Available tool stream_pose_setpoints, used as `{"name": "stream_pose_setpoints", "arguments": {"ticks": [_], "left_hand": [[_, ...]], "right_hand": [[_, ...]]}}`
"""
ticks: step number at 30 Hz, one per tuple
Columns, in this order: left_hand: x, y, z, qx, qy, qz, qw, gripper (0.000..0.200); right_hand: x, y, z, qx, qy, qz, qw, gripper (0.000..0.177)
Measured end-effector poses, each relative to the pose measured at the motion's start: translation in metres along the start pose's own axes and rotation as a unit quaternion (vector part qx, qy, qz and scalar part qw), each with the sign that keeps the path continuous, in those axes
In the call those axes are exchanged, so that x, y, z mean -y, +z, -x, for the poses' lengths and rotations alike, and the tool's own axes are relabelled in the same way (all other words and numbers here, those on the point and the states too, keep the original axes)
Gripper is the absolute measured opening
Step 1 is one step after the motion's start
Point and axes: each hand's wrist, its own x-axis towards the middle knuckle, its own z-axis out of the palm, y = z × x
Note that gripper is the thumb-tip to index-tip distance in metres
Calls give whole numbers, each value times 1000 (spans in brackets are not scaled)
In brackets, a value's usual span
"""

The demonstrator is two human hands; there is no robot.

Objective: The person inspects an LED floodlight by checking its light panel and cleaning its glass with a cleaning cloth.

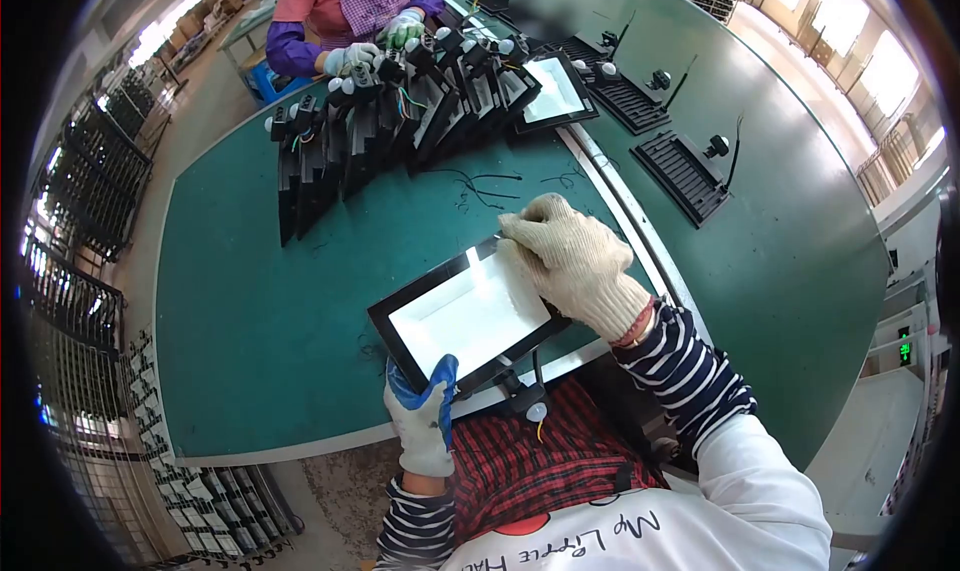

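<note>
A black-framed floodlight panel [430,301] with a bright white glass face lies tilted at the near edge of the green table [260,301]. My left hand [425,416], in a blue-and-white glove, grips the panel's near edge from below. My right hand [570,261], in a cream knit glove, rests on the panel's far right corner with fingers curled over the frame. A small sensor knob [536,411] with wires hangs under the panel near my lap.
A row of several black floodlight units [400,121] leans at the far side, handled by another person's gloved hands [375,46]. One lit panel [552,93] lies beside them. Black finned housings [685,171] lie on the right table section. Metal racks [80,231] stand left.
</note>
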Motion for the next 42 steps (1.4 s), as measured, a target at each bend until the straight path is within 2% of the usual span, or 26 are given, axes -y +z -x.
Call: {"name": "stream_pose_setpoints", "arguments": {"ticks": [4, 5, 7, 8, 10, 11, 14, 16, 19, 22, 23, 26, 28, 30, 32, 33, 34, 37, 38, 40, 42], "left_hand": [[-6, 4, -4, 2, -3, -40, 999, 61], [-2, 1, -4, -18, -9, -67, 998, 63], [4, -5, -7, 4, 23, -40, 999, 64], [3, -3, -6, 22, 33, -31, 999, 64], [-5, 1, -2, 16, -1, -26, 1000, 62], [-5, 2, -2, 17, -5, -3, 1000, 60], [8, -6, -7, 2, 28, 12, 1000, 59], [9, -3, -8, 2, 27, 25, 999, 61], [-6, 2, -6, 7, -14, 28, 999, 65], [0, -1, -4, 21, -9, 44, 999, 64], [4, -3, -5, 26, -2, 52, 998, 64], [-3, 4, -4, 1, -1, 15, 1000, 60], [-1, 4, -1, -19, 14, 33, 999, 60], [4, 4, 1, -2, 10, 74, 997, 55], [5, 2, -6, 25, 17, 99, 995, 52], [8, 5, -7, 15, 52, 51, 997, 51], [7, 3, -6, 22, 39, 61, 997, 51], [22, -4, -13, 41, 83, 36, 995, 52], [22, -5, -14, 51, 99, 36, 993, 53], [23, -6, -13, 36, 75, -18, 996, 51], [19, -6, -11, 39, 119, -56, 991, 50]], "right_hand": [[0, 0, 23, 63, -6, 29, 998, 26], [-3, 1, 36, 58, -25, 24, 998, 25], [-3, 2, 46, 48, -32, 28, 998, 23], [0, 2, 41, 45, -28, 31, 998, 22], [7, -4, 12, 32, -6, 32, 999, 21], [12, -10, -3, 54, 9, 27, 998, 22], [13, -12, -8, 68, -22, 72, 995, 32], [3, -3, 15, 51, -83, 67, 993, 27], [2, -1, 36, 58, -52, 19, 997, 24], [7, 0, 0, -44, -108, 48, 992, 24], [10, -5, -17, 7, -76, 50, 996, 25], [6, -11, -13, 70, -75, 37, 994, 21], [-11, -6, 21, 74, -141, 23, 987, 27], [-1, -16, 59, 99, -85, 47, 990, 27], [-6, -12, 81, 83, -90, 48, 991, 29], [-6, -12, 83, 81, -82, 52, 992, 29], [-4, -11, 80, 74, -77, 53, 993, 29], [3, -8, 50, 1, -50, 32, 998, 26], [3, -5, 34, -6, -58, 31, 998, 26], [15, -7, 7, -16, -59, 35, 998, 27], [21, -6, -14, -16, -74, 28, 997, 28]]}}
